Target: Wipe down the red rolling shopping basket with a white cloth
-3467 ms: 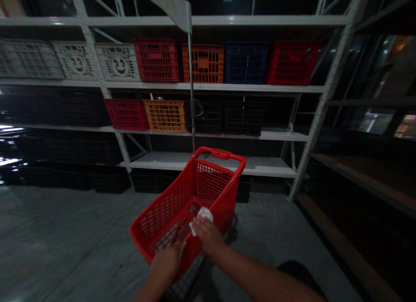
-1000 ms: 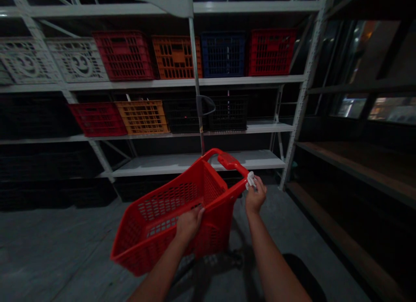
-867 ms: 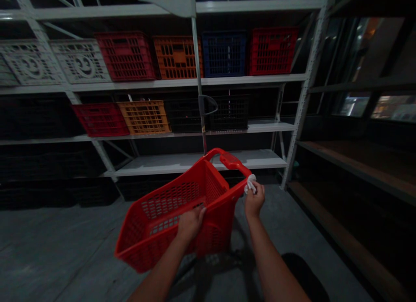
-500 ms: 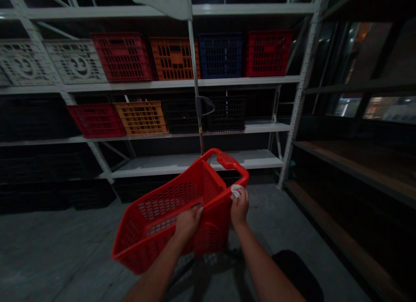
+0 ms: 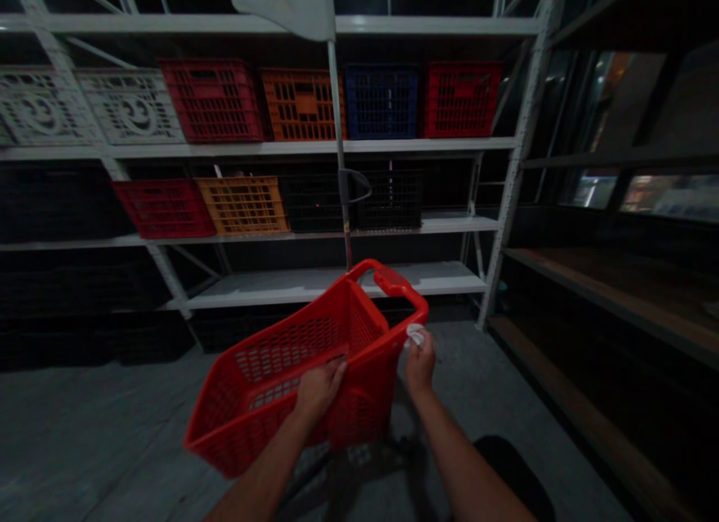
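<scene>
A red plastic shopping cart (image 5: 359, 402) with perforated sides stands in front of me, its curved handle (image 5: 393, 280) at the far right end. My left hand (image 5: 320, 387) is closed over the near top rim, thumb on the outer edge and the other fingers partly hidden. In my right hand (image 5: 420, 361) a crumpled white cloth (image 5: 416, 333) is pinched, close against the cart's side just below the handle's base. A grey pole (image 5: 340, 147) with a white flag (image 5: 289, 7) rises behind the handle.
White metal shelving (image 5: 314, 149) spans the back, holding red, orange, blue, white and dark crates, such as a blue crate (image 5: 382, 102) and a yellow crate (image 5: 243, 205). Dark shelves with a long edge (image 5: 607, 301) run along the right. Grey concrete floor (image 5: 101, 432) lies around the cart.
My right hand with the cloth has shifted slightly right and down along the cart's side. The cart and my left hand appear slightly further left in view.
</scene>
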The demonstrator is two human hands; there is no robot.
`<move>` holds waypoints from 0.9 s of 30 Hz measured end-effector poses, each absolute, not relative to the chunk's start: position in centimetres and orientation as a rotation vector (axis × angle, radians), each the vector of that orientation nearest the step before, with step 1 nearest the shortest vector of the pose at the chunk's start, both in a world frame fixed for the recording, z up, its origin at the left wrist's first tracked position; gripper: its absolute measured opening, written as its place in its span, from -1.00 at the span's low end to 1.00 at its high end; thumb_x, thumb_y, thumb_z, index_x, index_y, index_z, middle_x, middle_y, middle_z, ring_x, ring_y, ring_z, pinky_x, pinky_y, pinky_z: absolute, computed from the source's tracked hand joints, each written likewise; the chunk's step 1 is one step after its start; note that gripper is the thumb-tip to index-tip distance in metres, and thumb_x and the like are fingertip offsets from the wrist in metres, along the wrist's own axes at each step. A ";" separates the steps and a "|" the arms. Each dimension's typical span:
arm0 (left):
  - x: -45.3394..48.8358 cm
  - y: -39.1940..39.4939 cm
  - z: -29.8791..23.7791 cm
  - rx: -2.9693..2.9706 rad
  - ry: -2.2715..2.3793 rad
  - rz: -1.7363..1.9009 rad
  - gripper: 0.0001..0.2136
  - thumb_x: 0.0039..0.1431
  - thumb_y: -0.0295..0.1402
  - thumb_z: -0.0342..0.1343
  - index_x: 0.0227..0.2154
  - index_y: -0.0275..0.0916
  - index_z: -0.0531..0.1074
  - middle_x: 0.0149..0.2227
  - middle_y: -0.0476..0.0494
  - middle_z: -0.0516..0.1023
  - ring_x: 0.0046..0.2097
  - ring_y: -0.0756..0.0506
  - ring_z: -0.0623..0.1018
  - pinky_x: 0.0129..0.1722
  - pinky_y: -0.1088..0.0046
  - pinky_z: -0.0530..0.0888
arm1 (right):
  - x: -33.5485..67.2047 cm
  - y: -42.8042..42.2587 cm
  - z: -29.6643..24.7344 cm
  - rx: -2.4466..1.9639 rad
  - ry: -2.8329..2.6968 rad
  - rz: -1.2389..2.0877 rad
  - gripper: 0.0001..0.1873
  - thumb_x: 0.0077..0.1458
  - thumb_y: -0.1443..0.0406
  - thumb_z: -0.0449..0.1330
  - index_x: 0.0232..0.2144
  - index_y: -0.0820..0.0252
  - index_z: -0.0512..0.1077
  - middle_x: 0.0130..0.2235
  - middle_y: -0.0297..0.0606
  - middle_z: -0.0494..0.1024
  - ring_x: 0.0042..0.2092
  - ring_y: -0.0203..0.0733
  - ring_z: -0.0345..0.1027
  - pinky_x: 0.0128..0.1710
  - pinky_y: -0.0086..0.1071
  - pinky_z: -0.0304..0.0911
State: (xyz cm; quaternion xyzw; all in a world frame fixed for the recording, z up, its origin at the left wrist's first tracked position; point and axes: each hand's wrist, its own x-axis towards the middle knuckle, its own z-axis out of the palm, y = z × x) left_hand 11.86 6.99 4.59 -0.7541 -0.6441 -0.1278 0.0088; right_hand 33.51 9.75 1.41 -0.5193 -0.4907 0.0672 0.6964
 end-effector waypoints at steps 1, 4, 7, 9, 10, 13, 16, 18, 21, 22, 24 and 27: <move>11.7 7.0 4.6 -2.365 -2.004 -0.407 -0.50 0.23 -0.10 -0.42 -0.26 -0.17 0.43 -0.32 -0.13 0.57 -0.25 -0.07 0.52 -0.28 0.49 0.30 | 34.5 10.1 2.0 -1.173 -1.066 0.155 -0.75 0.03 0.31 -0.09 -0.23 0.22 0.27 -0.24 -0.11 0.37 -0.20 -0.08 0.27 -0.17 -0.24 0.21; 11.2 6.9 4.6 -2.375 -1.981 -0.431 -0.50 0.22 -0.07 -0.39 -0.30 -0.17 0.44 -0.33 -0.12 0.57 -0.27 -0.07 0.52 -0.31 0.50 0.29 | 38.3 11.7 4.8 -1.218 -1.055 0.145 -0.69 0.03 0.28 -0.11 -0.19 0.26 0.27 -0.23 -0.07 0.40 -0.20 -0.05 0.29 -0.18 -0.21 0.21; 10.5 7.1 4.4 -2.348 -1.949 -0.430 -0.51 0.21 -0.06 -0.38 -0.32 -0.16 0.44 -0.35 -0.12 0.57 -0.29 -0.08 0.52 -0.34 0.49 0.30 | 41.6 13.4 8.3 -1.247 -1.074 0.074 -0.69 0.03 0.27 -0.07 -0.20 0.26 0.32 -0.22 -0.06 0.44 -0.17 -0.04 0.31 -0.14 -0.19 0.22; 9.7 7.3 4.1 -2.325 -1.948 -0.417 -0.52 0.21 -0.06 -0.37 -0.32 -0.15 0.44 -0.37 -0.10 0.57 -0.31 -0.08 0.53 -0.35 0.48 0.31 | 42.8 14.2 10.2 -1.171 -1.210 0.037 -0.70 0.03 0.29 -0.06 -0.21 0.22 0.36 -0.18 -0.10 0.46 -0.10 -0.07 0.31 -0.08 -0.19 0.21; 9.2 7.4 4.0 -2.317 -1.955 -0.417 -0.53 0.21 -0.06 -0.36 -0.32 -0.14 0.44 -0.37 -0.09 0.57 -0.31 -0.08 0.53 -0.35 0.48 0.31 | 43.0 14.4 10.8 -1.111 -1.345 0.046 -0.71 0.03 0.32 -0.05 -0.22 0.19 0.39 -0.14 -0.14 0.47 -0.06 -0.09 0.31 -0.03 -0.19 0.19; 7.9 7.4 3.7 -2.317 -1.926 -0.521 -0.55 0.21 -0.08 -0.34 -0.34 -0.15 0.45 -0.34 -0.09 0.57 -0.29 -0.08 0.52 -0.30 0.45 0.35 | 42.5 13.8 11.4 -0.927 -1.856 0.196 -0.65 0.02 0.41 -0.05 -0.21 0.10 0.45 -0.08 -0.27 0.48 0.04 -0.16 0.27 0.07 -0.20 0.13; 7.9 6.9 4.5 -2.249 -1.758 -0.783 -0.59 0.19 -0.10 -0.26 -0.30 -0.19 0.46 -0.17 -0.16 0.52 -0.12 -0.12 0.47 -0.11 0.33 0.34 | 41.1 11.5 11.4 -0.765 -2.180 0.303 -0.61 0.09 0.44 -0.07 -0.14 0.08 0.44 -0.06 -0.31 0.48 0.09 -0.19 0.22 0.11 -0.19 0.08; 9.5 6.2 5.7 -2.173 -1.592 -0.950 -0.59 0.14 -0.07 -0.17 -0.21 -0.24 0.43 -0.04 -0.23 0.44 0.00 -0.18 0.39 0.00 0.23 0.28 | 40.2 9.7 11.7 -0.653 -2.323 0.301 -0.64 0.14 0.44 -0.07 -0.13 0.09 0.43 -0.07 -0.30 0.49 0.07 -0.22 0.24 0.13 -0.20 0.04; 13.7 4.9 8.0 -2.256 -1.338 -1.030 -0.49 0.03 0.01 -0.05 -0.08 -0.27 0.35 0.00 -0.28 0.40 0.04 -0.22 0.35 0.05 0.18 0.24 | 39.2 8.2 12.9 -0.523 -2.498 0.282 -0.68 0.17 0.42 -0.05 -0.15 0.11 0.44 -0.13 -0.30 0.52 -0.02 -0.27 0.32 0.11 -0.28 0.07; 15.2 4.4 8.6 -2.312 -1.314 -1.003 -0.49 0.03 0.02 -0.05 -0.09 -0.27 0.35 -0.07 -0.27 0.45 -0.01 -0.20 0.39 0.02 0.20 0.27 | 39.1 8.3 13.4 -0.486 -2.553 0.266 -0.70 0.17 0.41 -0.04 -0.16 0.12 0.44 -0.15 -0.29 0.52 -0.03 -0.28 0.33 0.09 -0.31 0.09; 17.5 3.8 9.4 -2.406 -1.422 -0.870 -0.51 0.06 0.04 -0.11 -0.14 -0.24 0.37 -0.25 -0.21 0.53 -0.18 -0.16 0.48 -0.14 0.27 0.37 | 39.2 9.5 14.3 -0.416 -2.651 0.197 -0.71 0.17 0.38 -0.02 -0.15 0.14 0.44 -0.13 -0.28 0.52 -0.02 -0.27 0.31 0.09 -0.32 0.09; 18.7 3.5 9.5 -2.388 -1.593 -0.718 -0.51 0.06 0.10 -0.19 -0.37 -0.24 0.41 -0.40 -0.18 0.53 -0.30 -0.16 0.50 -0.28 0.33 0.38 | 40.0 12.9 15.5 -0.404 -2.726 0.038 -0.68 0.16 0.38 -0.03 -0.08 0.15 0.40 0.01 -0.23 0.43 0.08 -0.25 0.21 0.12 -0.30 0.06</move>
